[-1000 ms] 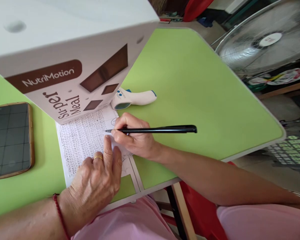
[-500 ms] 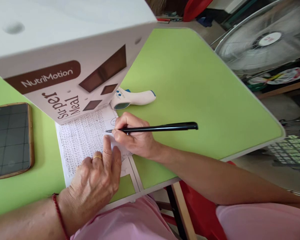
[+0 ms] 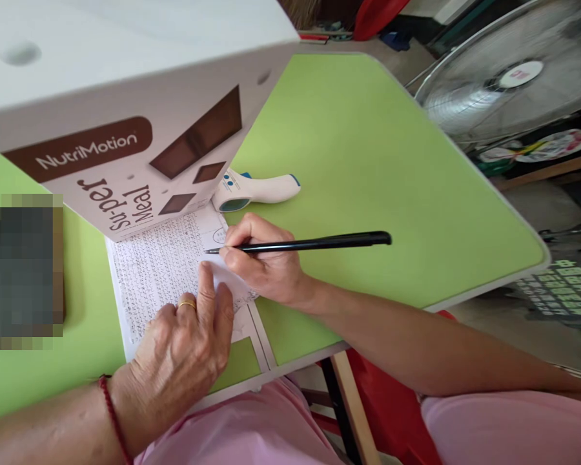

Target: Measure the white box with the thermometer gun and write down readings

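Note:
In my right hand is a black pen, pinched close to its tip, which points left at the paper. The sheet of paper is covered with dense small handwriting and lies partly behind a box. My left hand rests on this sheet with its fingers stretched out, the index fingertip just below the pen tip. It wears a gold ring, and a red cord circles the wrist. Whether the pen tip touches the paper I cannot tell.
A white NutriMotion box stands at the paper's far edge. Beside it lies a white infrared thermometer. A phone, pixelated now, lies at the left on the green table. Beyond the table's right edge stands a fan.
The pen has tilted, its rear end rising slightly and moving right, while its tip stays near the same spot. My left hand has hardly moved. The view has shifted slightly.

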Tool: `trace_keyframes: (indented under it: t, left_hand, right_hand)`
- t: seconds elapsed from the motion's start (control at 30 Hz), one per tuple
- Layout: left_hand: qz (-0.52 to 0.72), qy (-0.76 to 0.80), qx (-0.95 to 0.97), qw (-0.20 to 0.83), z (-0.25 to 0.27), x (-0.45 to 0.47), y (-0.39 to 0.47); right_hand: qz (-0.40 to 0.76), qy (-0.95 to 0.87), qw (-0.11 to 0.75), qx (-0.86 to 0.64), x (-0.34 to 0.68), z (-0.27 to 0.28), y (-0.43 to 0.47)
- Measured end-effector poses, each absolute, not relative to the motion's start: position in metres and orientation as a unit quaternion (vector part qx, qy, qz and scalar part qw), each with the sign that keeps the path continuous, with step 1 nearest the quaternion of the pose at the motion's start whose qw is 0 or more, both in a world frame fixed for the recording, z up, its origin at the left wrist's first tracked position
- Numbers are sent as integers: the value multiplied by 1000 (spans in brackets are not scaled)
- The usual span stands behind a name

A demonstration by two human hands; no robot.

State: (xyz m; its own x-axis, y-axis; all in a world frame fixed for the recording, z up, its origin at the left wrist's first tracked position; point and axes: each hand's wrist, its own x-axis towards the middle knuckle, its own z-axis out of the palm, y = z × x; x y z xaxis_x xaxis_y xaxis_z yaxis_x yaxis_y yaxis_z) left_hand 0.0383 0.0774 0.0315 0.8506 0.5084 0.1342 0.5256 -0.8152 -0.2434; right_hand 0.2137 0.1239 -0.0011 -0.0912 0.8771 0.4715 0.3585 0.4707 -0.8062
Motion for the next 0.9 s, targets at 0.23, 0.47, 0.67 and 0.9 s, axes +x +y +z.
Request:
trace_keyframes:
  t: [0.23, 0.47, 0.67, 0.9]
  left_hand:
    - [-27, -276, -952, 133, 29, 38, 77]
    - [-16, -273, -953, 132, 30, 37, 76]
    - [-17, -272, -953, 136, 29, 37, 77]
    - [-16, -270, -953, 136, 28, 37, 77]
  right_hand:
    - [249, -696, 499, -454, 215, -1, 124]
    - [263, -694, 490, -458, 215, -1, 124]
    - [266, -686, 504, -453, 215, -2, 124]
    - [267, -686, 501, -455, 215, -3, 123]
